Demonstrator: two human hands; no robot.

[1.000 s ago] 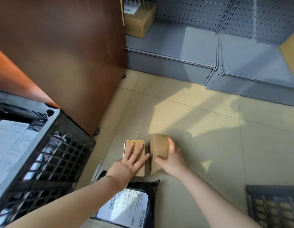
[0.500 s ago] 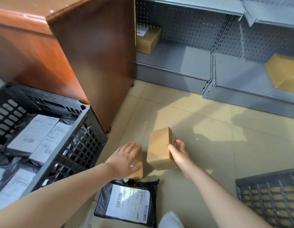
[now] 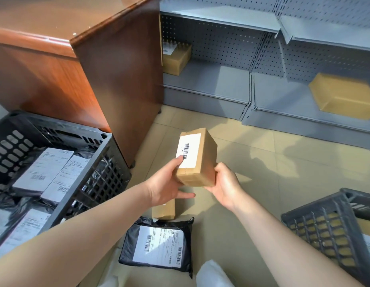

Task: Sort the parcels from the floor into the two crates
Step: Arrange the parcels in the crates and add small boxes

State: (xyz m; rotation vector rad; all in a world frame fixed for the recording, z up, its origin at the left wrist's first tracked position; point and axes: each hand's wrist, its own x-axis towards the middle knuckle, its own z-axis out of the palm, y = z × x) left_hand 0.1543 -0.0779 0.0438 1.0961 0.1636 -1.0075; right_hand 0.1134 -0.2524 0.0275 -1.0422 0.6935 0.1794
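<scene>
A brown cardboard box (image 3: 202, 160) with a white barcode label is held in the air above the floor. My left hand (image 3: 166, 183) grips its near left corner, thumb on the label. My right hand (image 3: 226, 186) grips its near right corner from below. A second small cardboard box (image 3: 163, 211) lies on the floor under my left hand. In front of it lies a black mailer bag (image 3: 157, 244) with a white label. The black crate (image 3: 91, 172) at left holds several black mailers. The grey crate (image 3: 316, 228) at right holds cardboard boxes.
A brown wooden cabinet (image 3: 118, 79) stands behind the black crate. Grey metal shelving (image 3: 221, 79) runs along the back with a cardboard box (image 3: 175, 59) at left and a larger one (image 3: 343, 96) at right. Beige tiled floor (image 3: 273, 162) lies between the crates.
Both hands lifted one box from the floor and turned it label-up. My left hand left the other box, which stays on the floor. The view tilted up.
</scene>
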